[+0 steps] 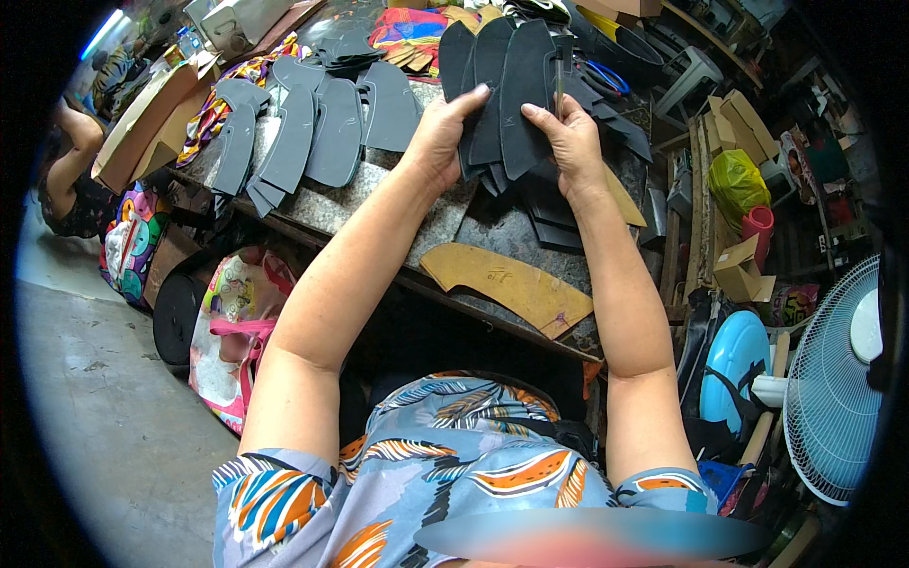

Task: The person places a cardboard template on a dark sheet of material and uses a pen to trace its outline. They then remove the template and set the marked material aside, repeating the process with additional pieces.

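Both hands hold a fanned bunch of black, curved cut pieces [525, 99] above the table's far edge. My left hand [439, 134] grips the left side of the fan, its thumb lying across the front. On the other side, my right hand [572, 142] pinches the right-hand piece with its thumb in front. A slim pen [559, 78] stands upright between the fingers of that hand. Small light marks show on the pieces. Below the hands lies a tan curved template [511, 284] at the table's near edge.
Stacks of similar dark grey pieces [336, 133] cover the left of the table [379, 204]. Colourful cloth [407, 33] lies behind them. A fan [833, 379] and a blue stool [737, 369] stand at right. Another person's arm [80, 142] shows at far left, beside a cardboard box [142, 133].
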Motion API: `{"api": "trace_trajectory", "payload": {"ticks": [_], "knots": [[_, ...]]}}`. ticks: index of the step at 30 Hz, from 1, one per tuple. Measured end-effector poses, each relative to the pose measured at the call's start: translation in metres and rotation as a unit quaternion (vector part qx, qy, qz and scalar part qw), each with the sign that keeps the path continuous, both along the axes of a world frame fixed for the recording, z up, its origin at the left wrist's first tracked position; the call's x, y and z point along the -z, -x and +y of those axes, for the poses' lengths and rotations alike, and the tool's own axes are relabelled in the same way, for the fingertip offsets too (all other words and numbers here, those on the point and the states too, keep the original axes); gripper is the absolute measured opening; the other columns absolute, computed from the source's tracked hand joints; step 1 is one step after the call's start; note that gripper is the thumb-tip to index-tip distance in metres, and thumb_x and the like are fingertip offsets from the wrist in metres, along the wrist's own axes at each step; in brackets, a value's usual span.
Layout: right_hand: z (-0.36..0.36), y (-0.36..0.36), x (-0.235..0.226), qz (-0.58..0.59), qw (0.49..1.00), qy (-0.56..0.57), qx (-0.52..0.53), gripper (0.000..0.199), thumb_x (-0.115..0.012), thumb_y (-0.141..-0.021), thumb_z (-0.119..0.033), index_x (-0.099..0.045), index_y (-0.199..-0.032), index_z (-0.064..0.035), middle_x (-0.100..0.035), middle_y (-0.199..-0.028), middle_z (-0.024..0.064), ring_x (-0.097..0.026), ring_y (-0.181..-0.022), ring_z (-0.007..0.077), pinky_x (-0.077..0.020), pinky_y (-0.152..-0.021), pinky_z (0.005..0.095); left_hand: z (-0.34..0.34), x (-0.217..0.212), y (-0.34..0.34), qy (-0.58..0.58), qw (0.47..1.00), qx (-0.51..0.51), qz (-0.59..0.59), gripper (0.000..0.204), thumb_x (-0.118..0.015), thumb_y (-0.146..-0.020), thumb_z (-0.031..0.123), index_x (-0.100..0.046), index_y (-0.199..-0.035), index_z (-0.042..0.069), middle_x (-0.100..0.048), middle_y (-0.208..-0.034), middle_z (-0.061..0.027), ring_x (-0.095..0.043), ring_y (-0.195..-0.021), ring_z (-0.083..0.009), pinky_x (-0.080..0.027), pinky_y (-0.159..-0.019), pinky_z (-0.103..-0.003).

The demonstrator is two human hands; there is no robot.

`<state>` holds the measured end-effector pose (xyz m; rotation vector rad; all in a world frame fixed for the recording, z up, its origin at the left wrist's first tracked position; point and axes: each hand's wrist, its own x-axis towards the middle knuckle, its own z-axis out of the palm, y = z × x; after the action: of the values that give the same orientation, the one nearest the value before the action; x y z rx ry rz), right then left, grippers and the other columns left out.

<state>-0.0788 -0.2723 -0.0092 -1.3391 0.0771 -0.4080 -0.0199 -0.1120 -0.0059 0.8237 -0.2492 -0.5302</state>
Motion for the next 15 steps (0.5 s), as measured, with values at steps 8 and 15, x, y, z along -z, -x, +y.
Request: {"api": "trace_trajectory", "payload": {"ticks": [8, 15], "knots": [[-0.0017, -0.0034, 0.0045, -0.026, 0.999, 0.01, 0.017, 0.026, -0.075, -0.085, -0.008, -0.063, -0.106, 0.002, -0.069, -0.097, 0.0067, -0.066, -0.082, 0.0114, -0.0571, -0.075, 0.0253, -0.0004, 0.0013, -0.0041, 0.088, 0.991, -0.051, 0.086, 0.042, -0.043, -0.101, 0.032, -0.057, -0.121, -0.002, -0.066, -0.12, -0.0192, -0.064, -0.112, -0.0318, -0.048, -0.104, -0.047], [-0.0011, -0.0021, 0.0032, 0.008, 1.0, 0.002, -0.013, 0.03, -0.077, -0.084, -0.011, -0.064, -0.108, 0.003, -0.071, -0.095, 0.0083, -0.068, -0.08, 0.013, -0.0574, -0.073, 0.0254, -0.001, 0.0046, -0.0031, 0.039, 0.996, -0.058, 0.05, 0.024, -0.057, -0.094, 0.013, -0.059, -0.113, -0.002, -0.069, -0.11, -0.0167, -0.069, -0.097, -0.0281, -0.055, -0.093, -0.043]]}}
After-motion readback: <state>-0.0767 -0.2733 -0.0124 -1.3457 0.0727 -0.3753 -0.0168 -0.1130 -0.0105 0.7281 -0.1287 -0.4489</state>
